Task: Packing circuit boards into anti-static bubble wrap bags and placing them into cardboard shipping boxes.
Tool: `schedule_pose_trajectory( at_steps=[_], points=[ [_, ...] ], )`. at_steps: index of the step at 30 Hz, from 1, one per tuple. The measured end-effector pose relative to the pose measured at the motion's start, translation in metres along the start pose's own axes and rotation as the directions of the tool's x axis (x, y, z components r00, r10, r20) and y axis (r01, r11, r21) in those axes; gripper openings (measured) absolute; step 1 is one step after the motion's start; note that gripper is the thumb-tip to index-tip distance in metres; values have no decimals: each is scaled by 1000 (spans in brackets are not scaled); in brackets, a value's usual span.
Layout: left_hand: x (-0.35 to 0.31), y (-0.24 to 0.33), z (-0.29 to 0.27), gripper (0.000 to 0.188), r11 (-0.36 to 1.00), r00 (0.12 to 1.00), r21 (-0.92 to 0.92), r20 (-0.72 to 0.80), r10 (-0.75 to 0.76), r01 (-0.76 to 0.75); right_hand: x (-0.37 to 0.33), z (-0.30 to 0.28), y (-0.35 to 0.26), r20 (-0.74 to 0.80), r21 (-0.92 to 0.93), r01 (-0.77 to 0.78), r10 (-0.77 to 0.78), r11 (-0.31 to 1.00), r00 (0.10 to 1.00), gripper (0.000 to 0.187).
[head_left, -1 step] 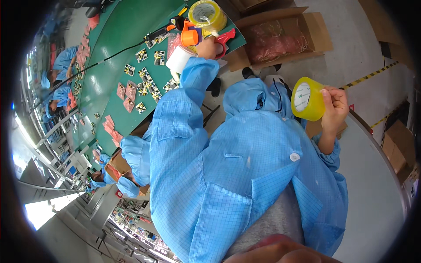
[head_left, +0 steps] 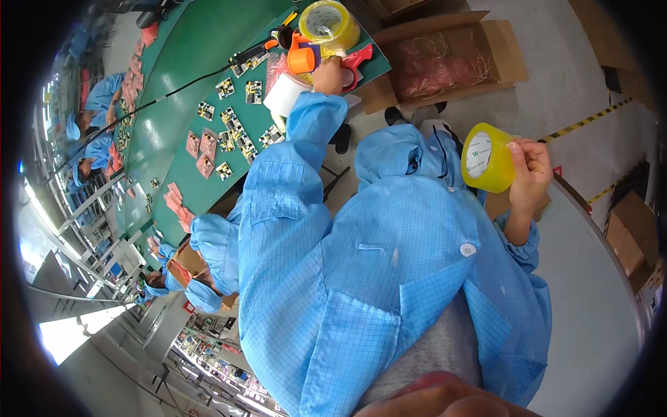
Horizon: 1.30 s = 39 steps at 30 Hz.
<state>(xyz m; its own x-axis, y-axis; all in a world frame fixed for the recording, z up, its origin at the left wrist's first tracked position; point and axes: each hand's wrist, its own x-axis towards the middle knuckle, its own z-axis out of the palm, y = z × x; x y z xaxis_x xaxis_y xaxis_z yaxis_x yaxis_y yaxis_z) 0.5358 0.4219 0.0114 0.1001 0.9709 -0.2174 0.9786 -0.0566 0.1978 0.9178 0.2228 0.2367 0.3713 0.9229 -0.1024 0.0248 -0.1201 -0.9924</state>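
Note:
My right hand (head_left: 530, 172), raised on the right, is closed on the rim of a wide roll of clear yellow packing tape (head_left: 491, 167). The printed inner face of its core shows. At the table's near corner, my left hand (head_left: 328, 76) is closed beside an orange and red tool (head_left: 301, 58) that looks like a hand-held tape dispenser; its fingertips are mostly hidden. A second roll of yellow tape (head_left: 347, 35) lies just beyond that tool. A white roll or cup-like cylinder (head_left: 285, 94) is next to my left wrist.
Small circuit boards (head_left: 236, 132) and pink bags (head_left: 206, 143) are spread on the green table (head_left: 187, 104). An open carton (head_left: 506, 52) holding pink-wrapped goods stands on the floor. People in blue work at the left. A grey tabletop (head_left: 590, 306) is at the right.

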Motion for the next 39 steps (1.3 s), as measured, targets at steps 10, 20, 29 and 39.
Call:
schedule_pose_trajectory(
  at_steps=[10,20,29,39],
  points=[
    [3,-41,-51,59,982,676,111,-737,-23,155,6,9,1,43,48,1,-3,999,999,11],
    [16,-84,-58,65,841,879,-412,-165,-447,350,-2,10,-1,119,32,10,-13,999,993,10],
    [-52,-46,-102,53,496,791,-856,-201,-578,145,3,33,1,234,73,38,-54,997,971,9],
    [-191,106,-166,55,-88,937,-964,-217,-275,-249,28,116,-46,420,330,70,-213,941,882,11]
  ],
)
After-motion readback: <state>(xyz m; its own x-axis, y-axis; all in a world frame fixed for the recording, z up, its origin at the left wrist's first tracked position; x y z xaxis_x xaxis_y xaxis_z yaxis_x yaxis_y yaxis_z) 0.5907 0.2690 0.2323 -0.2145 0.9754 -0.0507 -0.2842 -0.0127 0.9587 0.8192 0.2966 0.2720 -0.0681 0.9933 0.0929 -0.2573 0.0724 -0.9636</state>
